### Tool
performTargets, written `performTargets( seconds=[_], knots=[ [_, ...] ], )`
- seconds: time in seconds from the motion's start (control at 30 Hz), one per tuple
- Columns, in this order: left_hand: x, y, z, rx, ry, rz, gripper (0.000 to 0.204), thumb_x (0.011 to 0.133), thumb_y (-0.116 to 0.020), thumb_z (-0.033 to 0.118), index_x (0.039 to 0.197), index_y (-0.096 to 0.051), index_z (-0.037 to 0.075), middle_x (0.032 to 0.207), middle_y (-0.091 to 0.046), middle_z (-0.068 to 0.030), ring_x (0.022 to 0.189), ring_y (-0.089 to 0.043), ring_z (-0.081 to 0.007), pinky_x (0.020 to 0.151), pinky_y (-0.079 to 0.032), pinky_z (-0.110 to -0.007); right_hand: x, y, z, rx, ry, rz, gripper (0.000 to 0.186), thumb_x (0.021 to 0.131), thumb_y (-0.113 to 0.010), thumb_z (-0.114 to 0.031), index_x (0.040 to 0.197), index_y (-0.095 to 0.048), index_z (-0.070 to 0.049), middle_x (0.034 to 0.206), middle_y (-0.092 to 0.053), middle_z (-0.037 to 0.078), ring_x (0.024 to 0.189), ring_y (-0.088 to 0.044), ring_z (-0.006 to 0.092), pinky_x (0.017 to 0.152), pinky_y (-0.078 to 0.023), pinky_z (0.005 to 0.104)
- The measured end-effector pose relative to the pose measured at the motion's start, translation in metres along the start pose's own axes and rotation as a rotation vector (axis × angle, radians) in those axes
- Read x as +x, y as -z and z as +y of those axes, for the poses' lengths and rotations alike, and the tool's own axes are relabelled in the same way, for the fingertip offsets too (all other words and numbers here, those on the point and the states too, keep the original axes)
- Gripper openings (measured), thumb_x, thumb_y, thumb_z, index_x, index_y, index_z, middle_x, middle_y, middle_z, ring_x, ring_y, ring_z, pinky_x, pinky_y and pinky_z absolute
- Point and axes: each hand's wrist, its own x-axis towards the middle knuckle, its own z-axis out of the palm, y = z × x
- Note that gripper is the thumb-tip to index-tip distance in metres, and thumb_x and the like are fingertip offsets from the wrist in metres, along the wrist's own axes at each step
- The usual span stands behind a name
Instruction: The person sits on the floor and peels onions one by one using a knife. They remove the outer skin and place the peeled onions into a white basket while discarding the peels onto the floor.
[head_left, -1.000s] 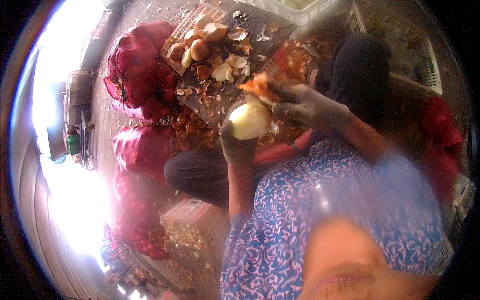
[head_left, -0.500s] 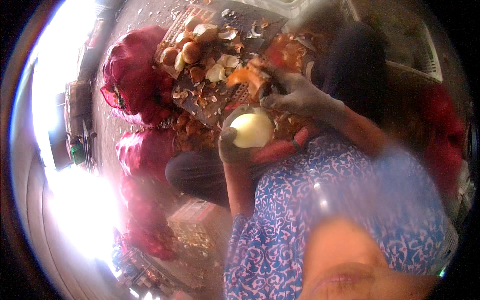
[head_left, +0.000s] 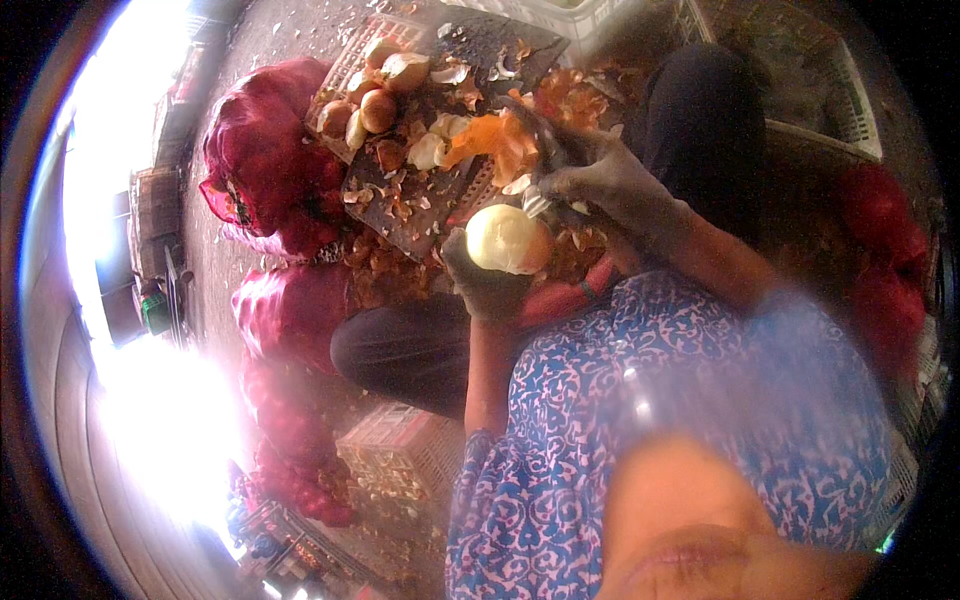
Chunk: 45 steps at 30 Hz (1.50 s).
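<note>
A peeled, pale onion rests in my gloved left hand, whose fingers curl round its lower left side. Close by on the right, my gloved right hand is closed, its fingertips just off the onion. A small shiny, pale piece shows at those fingertips, too blurred to name. Orange-brown onion skin lies beyond the onion, against the dark fingers or a dark thing there; whether they hold it is unclear.
Unpeeled onions sit on an upturned crate ahead, beside a dark board strewn with skins. Red net sacks stand at the left. A pale crate is on the floor, with another crate at the far right.
The onion has turned in my left hand, which now holds it lower. My right hand has come down closer to the onion, and the shiny piece now shows at its fingertips.
</note>
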Motion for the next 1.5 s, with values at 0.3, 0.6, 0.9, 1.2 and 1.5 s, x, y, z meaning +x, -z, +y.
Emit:
performTargets(
  seconds=[0.3,0.6,0.9,1.2,1.5],
  knots=[
    [0.006,-0.014,0.018,0.339,-0.153,0.248,0.104,0.06,-0.097,0.02,0.136,-0.029,0.006,0.126,-0.049,-0.0155,0.115,-0.055,-0.0278,0.098,-0.048,-0.043,0.004,0.026,-0.004,-0.287,0.203,0.267,0.059,0.093,-0.065,-0.016,0.147,-0.046,-0.004,0.107,-0.065,0.007,0.084,-0.06,0.0098,0.074,-0.052,0.0246],
    [0.015,-0.021,0.051,-0.154,0.101,0.109,0.079,0.083,-0.081,0.03,0.141,-0.033,0.009,0.14,-0.047,-0.0147,0.127,-0.051,-0.0291,0.105,-0.046,-0.045,0.006,0.017,0.039,-1.134,0.723,-0.174,0.058,0.104,-0.054,-0.025,0.153,-0.033,-0.003,0.115,-0.07,0.02,0.094,-0.071,0.0313,0.08,-0.055,0.0412],
    [0.023,-0.014,0.07,-1.1,0.654,0.177,0.064,0.093,-0.059,0.055,0.137,-0.05,0.009,0.138,-0.053,-0.0123,0.129,-0.05,-0.0315,0.11,-0.041,-0.049,-0.004,-0.005,0.029,-0.94,0.288,-0.32,0.062,0.098,-0.059,-0.021,0.153,-0.034,-0.006,0.112,-0.064,0.027,0.099,-0.068,0.0387,0.081,-0.054,0.0426],
    [0.018,-0.011,0.049,-1.024,0.585,0.131,0.058,0.091,-0.064,0.048,0.133,-0.054,0.008,0.133,-0.058,-0.0123,0.126,-0.054,-0.0313,0.107,-0.045,-0.049,-0.001,0.001,0.043,-1.122,0.512,-0.108,0.046,0.097,-0.059,-0.017,0.141,-0.052,-0.005,0.106,-0.068,0.025,0.092,-0.07,0.0381,0.075,-0.056,0.0421],
    [0.014,-0.012,0.017,-0.202,0.238,0.101,0.069,0.081,-0.079,0.023,0.136,-0.04,0.009,0.132,-0.054,-0.014,0.122,-0.055,-0.0282,0.102,-0.049,-0.046,-0.002,0.005,0.028,-0.821,0.493,-0.092,0.043,0.101,-0.057,-0.015,0.143,-0.052,-0.003,0.113,-0.073,0.015,0.102,-0.068,0.0193,0.086,-0.053,0.0314]
  ],
)
